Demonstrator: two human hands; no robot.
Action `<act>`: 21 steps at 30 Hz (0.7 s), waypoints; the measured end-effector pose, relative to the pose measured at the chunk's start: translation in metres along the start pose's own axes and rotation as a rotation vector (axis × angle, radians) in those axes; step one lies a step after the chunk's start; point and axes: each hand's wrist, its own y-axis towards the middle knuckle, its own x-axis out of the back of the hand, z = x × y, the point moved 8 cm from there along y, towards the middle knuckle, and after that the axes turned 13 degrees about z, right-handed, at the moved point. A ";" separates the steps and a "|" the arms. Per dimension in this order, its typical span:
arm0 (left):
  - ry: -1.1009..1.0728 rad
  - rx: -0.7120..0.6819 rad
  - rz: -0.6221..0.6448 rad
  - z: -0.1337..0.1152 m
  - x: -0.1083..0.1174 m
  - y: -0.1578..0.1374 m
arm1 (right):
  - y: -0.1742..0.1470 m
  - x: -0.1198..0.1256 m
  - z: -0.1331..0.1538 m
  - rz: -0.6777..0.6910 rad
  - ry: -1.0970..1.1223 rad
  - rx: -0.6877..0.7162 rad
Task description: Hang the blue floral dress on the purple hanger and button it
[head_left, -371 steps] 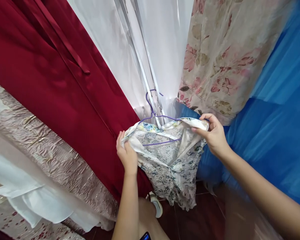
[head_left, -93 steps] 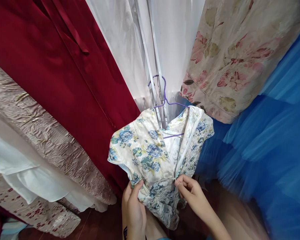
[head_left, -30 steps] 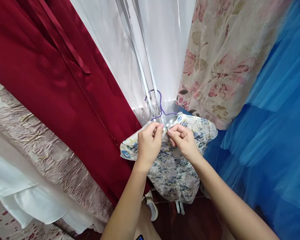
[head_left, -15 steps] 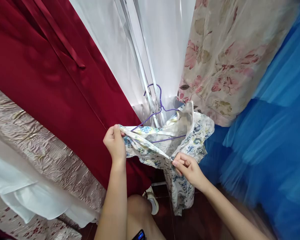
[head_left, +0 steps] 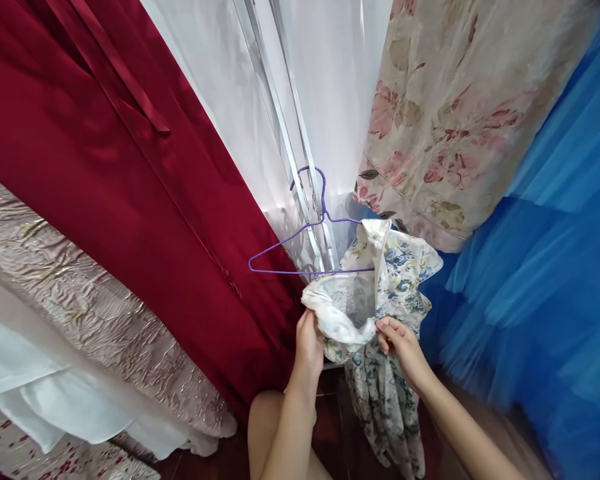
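A white garment with a blue and yellow floral print (head_left: 405,267) hangs by one shoulder on the right arm of a purple hanger (head_left: 280,241). The hanger's left arm is bare, and its hook is at a metal rail. My left hand (head_left: 310,340) is closed on the garment's loose left side, where the pale inner cloth is folded outward. My right hand (head_left: 397,340) pinches the edge of the opening at the front, to the right of my left hand. Below, the rest of the garment drops in folds toward the floor.
Long red cloth (head_left: 180,220) and a textured beige garment (head_left: 90,287) hang on the left. White cloth (head_left: 330,87) is behind the metal rails (head_left: 275,100). Pink-flowered cloth (head_left: 445,133) and blue tulle (head_left: 530,287) hang on the right. The floor (head_left: 337,420) is dark reddish.
My left hand has moved right and down, pulling the garment's left shoulder off the hanger and baring that arm. My right hand has shifted slightly right, still at the garment's edge.
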 end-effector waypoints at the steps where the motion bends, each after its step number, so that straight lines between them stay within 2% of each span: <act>1: 0.029 0.018 0.047 0.005 -0.010 -0.007 | -0.002 0.010 -0.009 -0.044 0.015 -0.019; 5: 0.127 -0.002 0.258 0.005 -0.054 -0.034 | -0.009 0.036 -0.031 -0.152 0.003 -0.036; 8: 0.194 -0.051 0.316 -0.004 -0.076 -0.051 | -0.018 0.047 -0.044 -0.206 -0.024 -0.036; 12: 0.182 -0.081 0.262 -0.009 -0.081 -0.065 | -0.037 0.056 -0.062 -0.304 -0.059 -0.080; 14: 0.108 -0.053 0.263 -0.004 -0.081 -0.070 | -0.052 0.063 -0.056 -0.458 -0.125 -0.050; 16: 0.003 -0.002 0.277 0.004 -0.080 -0.074 | -0.063 0.063 -0.038 -0.561 -0.204 0.016; 17: -0.038 0.022 0.288 0.009 -0.081 -0.076 | -0.063 0.058 -0.027 -0.542 -0.227 0.042; 18: -0.062 0.044 0.304 0.013 -0.082 -0.079 | -0.060 0.050 -0.016 -0.458 -0.234 0.046; 21: -0.014 0.079 0.395 0.020 -0.091 -0.092 | -0.047 0.008 0.011 -0.027 -0.232 -0.047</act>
